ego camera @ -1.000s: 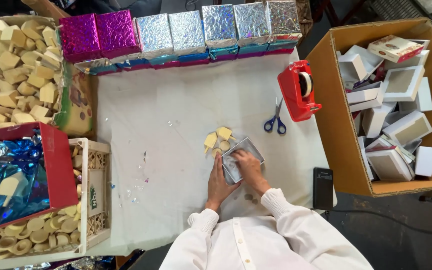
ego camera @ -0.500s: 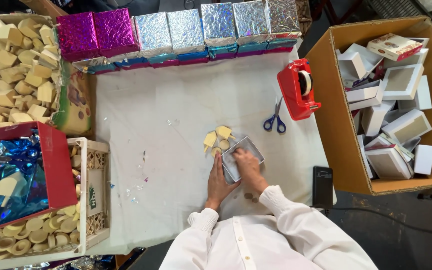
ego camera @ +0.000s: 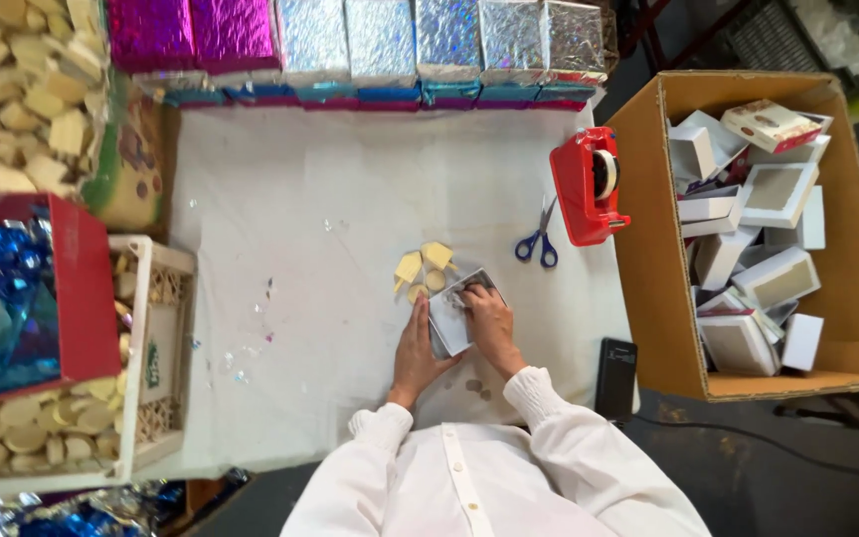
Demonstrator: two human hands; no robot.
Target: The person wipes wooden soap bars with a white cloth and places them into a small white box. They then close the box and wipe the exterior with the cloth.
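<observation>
Here both hands are down on a small white box [ego camera: 452, 316] lying on the white-covered bench [ego camera: 330, 199], just in front of the person's chest. The left hand [ego camera: 415, 348] lies flat along the box's left edge with fingers outstretched, steadying it rather than gripping. The right hand [ego camera: 489, 320] is curled over the right and upper part of the box, fingers pressing on its top face; whether it pinches a flap or only presses, I cannot tell, since the fingertips hide the spot.

To handle this well, I judge that the left palm should stay planted so the box cannot slide on the cloth, while the right fingers work with short, even pressure along the edge so the thin card does not buckle.

Just beyond the box, touching or nearly touching its far corner, lie a few pale wooden pieces [ego camera: 424, 267]; the working fingers should not sweep them away. Further out to the right rest blue-handled scissors [ego camera: 537, 239] and a red tape dispenser [ego camera: 589, 184], both within reach of the right hand. Near the right elbow lies a dark phone [ego camera: 616, 378] at the bench edge. A cardboard carton [ego camera: 648, 239] full of white boxes stands to the right, well apart. Along the far edge runs a row of glittery foil packs [ego camera: 380, 45], and at the left stand bins of wooden shapes [ego camera: 22, 119].
</observation>
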